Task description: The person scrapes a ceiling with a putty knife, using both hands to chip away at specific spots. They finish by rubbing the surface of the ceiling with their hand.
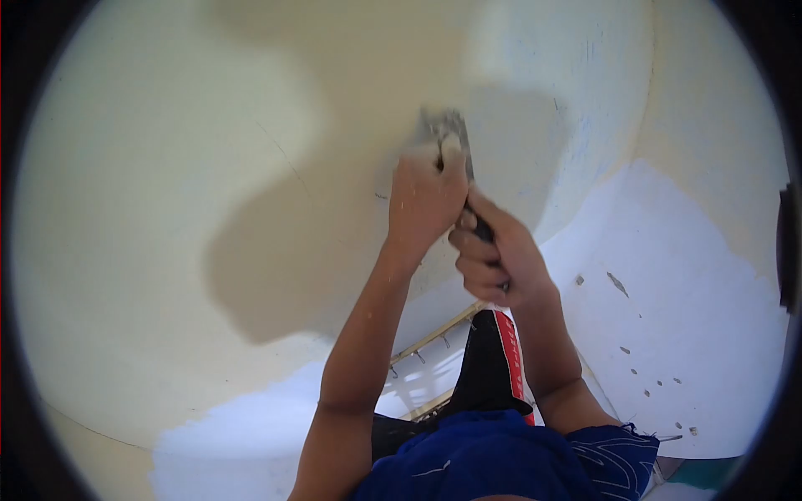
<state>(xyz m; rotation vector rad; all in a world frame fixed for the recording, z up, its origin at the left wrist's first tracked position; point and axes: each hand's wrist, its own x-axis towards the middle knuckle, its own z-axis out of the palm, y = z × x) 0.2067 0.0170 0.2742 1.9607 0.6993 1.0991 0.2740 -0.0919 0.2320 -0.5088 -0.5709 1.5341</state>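
My right hand (pixel 501 250) is wrapped round the dark handle of a flat scraper (pixel 458 134), whose blade lies against the pale wall surface (pixel 334 108). To the left of it and a little higher, my left hand (pixel 428 192) is closed at the blade, with its fingers pressed together there. Whitish residue coats the blade and the fingertips. What my left fingers grip beyond the tool's edge is too small to make out.
Below my hands runs a pale rail with hooks (pixel 434 336). A dark object (pixel 787 249) sits at the far right edge. Chipped spots mark the white surface (pixel 660 309) at the lower right. My legs and blue shirt fill the bottom centre.
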